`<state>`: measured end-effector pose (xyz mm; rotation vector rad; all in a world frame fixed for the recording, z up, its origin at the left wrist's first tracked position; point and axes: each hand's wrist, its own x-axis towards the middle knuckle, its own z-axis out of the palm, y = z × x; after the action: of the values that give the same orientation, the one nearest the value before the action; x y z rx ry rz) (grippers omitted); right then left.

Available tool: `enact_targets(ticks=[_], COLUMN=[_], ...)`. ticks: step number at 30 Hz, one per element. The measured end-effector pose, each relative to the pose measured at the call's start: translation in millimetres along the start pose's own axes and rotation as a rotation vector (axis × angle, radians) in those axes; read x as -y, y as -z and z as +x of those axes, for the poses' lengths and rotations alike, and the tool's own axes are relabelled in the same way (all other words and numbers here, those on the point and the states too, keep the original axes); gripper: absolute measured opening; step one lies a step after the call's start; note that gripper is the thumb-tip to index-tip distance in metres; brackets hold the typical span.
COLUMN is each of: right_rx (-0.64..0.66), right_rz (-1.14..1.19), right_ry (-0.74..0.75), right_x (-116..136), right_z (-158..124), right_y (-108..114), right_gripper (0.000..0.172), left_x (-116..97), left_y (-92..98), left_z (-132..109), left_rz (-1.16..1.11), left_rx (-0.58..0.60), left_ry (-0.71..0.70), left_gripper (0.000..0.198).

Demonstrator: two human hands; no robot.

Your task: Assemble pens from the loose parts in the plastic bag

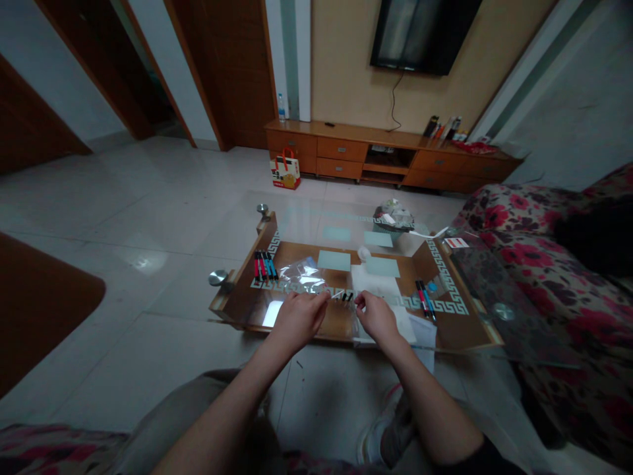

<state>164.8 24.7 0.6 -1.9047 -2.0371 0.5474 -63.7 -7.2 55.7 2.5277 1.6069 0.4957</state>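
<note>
My left hand (301, 318) is over the near side of the glass coffee table (341, 214), fingers curled into a pinch. A thin pale piece (338, 293) shows at its fingertips, too small to name. Facing it, my right hand (378, 319) is also pinched, and what its fingertips hold cannot be made out. Several small black pieces (347, 297) are in the gap between the hands. Beyond the left hand lies a clear plastic bag (302, 273). White papers (378, 284) spread under and beyond the right hand.
Several red and blue pens (266, 266) lie in a row at left; a few more pens (425, 299) are at right. A cluttered dark tray (394, 218) sits at the far edge. Beyond stand a paper bag (285, 173) and a TV cabinet (341, 148). A floral sofa (524, 231) flanks the right.
</note>
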Motion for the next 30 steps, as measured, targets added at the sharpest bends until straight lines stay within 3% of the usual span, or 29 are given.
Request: enact_targets(ticks=[4,7,12,16,30], right_rx=[-0.003,-0.002,0.195,0.288,0.268], right_rz=[0.079,0.275,0.617,0.605,0.569], right_ry=[-0.021,0.004,0.116,0.153,0.205], right_x=[-3.2,-2.7,8.0,12.8,18.2], right_z=[4.8,9.1,4.4,-2.6,-5.7], right_y=[7.2,18.1,39.0,44.9,47.7], right_gripper=[0.010,0.013,0.031,0.030,0.023], left_x=[1.3,2.1,0.0,-3.5,-4.3], left_y=[-2.2,-4.0,-5.4,-4.4,-1.4], left_z=[-0.9,-0.9,0.5,1.7,1.2], left_rz=[0.013,0.001,-0.077,-0.109,-0.120], left_rx=[0.017,0.022,0.058,0.062,0.072], left_ry=[-0.013,-0.026,-0.117,-0.160,-0.186], left_gripper=[0.021,0.019,0.016,0.015,0.020])
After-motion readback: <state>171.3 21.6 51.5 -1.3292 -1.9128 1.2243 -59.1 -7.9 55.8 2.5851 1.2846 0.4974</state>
